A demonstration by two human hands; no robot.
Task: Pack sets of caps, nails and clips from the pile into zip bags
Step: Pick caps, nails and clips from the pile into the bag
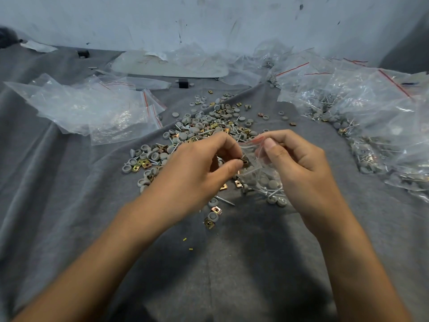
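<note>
Forearms stretched out from the near edge of the grey cloth [69, 205], I am midway through filling one more set. My left hand [202, 163] pinches a brass-coloured clip [245, 161] between thumb and curled fingertips, right at the mouth of a small zip bag [262, 173]. My right hand [299, 163] holds that mouth open, thumb and forefinger closed on the red-striped lip, the other fingers curled behind the plastic. The bag hangs just above the middle of the cloth. Grey caps [270, 182] and nails [271, 192] already lie in its bottom, so the clips look like the last part of this set; how many are inside I cannot tell.

Much work remains, by my reading. The pile [199, 131] of loose caps, nails and clips spreads across the centre of the cloth beyond my hands, with strays near my wrists. Filled bags [371, 117] are heaped along the right edge, a sign that many sets are done. Empty bags [92, 110] wait toward the left edge. This bag is not yet zipped.
</note>
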